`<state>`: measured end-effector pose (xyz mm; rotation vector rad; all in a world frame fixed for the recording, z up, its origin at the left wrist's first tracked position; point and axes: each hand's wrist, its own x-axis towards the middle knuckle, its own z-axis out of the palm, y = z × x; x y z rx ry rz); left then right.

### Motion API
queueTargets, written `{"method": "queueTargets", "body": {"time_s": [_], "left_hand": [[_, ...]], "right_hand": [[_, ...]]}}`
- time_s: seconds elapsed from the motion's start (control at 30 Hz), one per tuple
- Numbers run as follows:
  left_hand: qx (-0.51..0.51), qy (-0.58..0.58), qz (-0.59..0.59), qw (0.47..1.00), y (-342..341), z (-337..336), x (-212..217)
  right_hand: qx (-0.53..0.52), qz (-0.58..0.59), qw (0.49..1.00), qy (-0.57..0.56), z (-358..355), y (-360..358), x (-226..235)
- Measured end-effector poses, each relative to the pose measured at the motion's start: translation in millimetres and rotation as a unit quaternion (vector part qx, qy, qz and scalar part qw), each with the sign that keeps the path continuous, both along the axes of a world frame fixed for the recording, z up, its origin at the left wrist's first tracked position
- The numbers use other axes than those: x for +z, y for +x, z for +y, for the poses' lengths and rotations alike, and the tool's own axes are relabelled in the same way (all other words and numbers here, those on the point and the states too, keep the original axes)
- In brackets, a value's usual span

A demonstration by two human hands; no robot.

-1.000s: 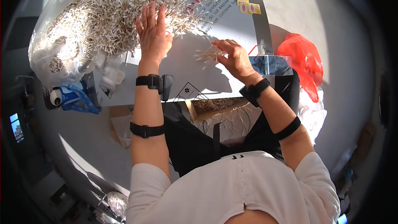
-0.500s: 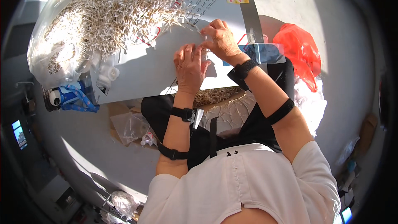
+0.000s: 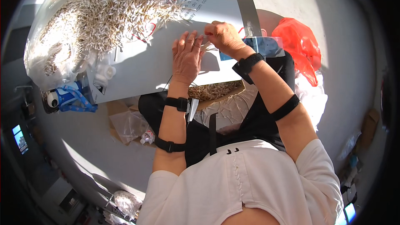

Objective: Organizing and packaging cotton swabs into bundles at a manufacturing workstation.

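While left hand (image 3: pixel 187 58) lies flat | right hand (image 3: pixel 223 37) pinches — seemingly — thin sticks (image 3: pixel 205 46) | white printed board (image 3: pixel 146 64) — red bag (image 3: pixel 301 46) right.

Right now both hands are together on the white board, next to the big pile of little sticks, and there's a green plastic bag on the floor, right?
Not quite: the plastic bag is red-orange, not green, as the head view shows. The rest holds: the left hand and right hand meet on the white board, beside the big pile of little sticks.

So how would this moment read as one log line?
left hand: flat on white board | right hand: pinching small sticks | stick pile: upper left
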<state>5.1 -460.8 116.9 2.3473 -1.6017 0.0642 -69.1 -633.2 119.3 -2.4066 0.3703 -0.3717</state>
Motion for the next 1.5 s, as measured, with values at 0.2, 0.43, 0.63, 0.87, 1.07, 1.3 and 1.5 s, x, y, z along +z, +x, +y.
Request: {"method": "queueTargets", "body": {"time_s": [0.2,0.43,0.63,0.87,1.07,1.3,1.5], "left_hand": [[0.035,0.021,0.029,0.999,-13.8,-1.8,-4.0],[0.042,0.022,0.065,0.997,-12.3,-0.2,-5.8],[0.037,0.039,0.049,0.997,-12.5,-3.8,-7.6],[0.021,0.033,0.045,0.998,-26.4,-3.1,4.5],[0.030,0.044,0.022,0.998,-33.6,-2.1,0.1],[-0.005,0.053,0.025,0.998,-12.1,-18.9,2.2],[0.013,-0.066,0.141,0.988,-11.1,-8.9,-8.2]], "right_hand": [[-0.180,-0.029,0.961,0.208,-11.4,-16.3,9.1],[-0.213,-0.024,0.888,0.406,24.0,-72.7,22.8],[-0.216,-0.036,0.853,0.473,54.3,-90.0,7.2],[-0.253,-0.042,0.944,0.208,67.5,-66.6,-1.5],[-0.242,-0.033,0.940,0.238,43.4,-69.1,2.1],[-0.085,-0.071,0.993,-0.041,0.6,-31.4,-9.7],[0.011,-0.022,1.000,-0.011,0.6,-29.6,-11.5]]}}
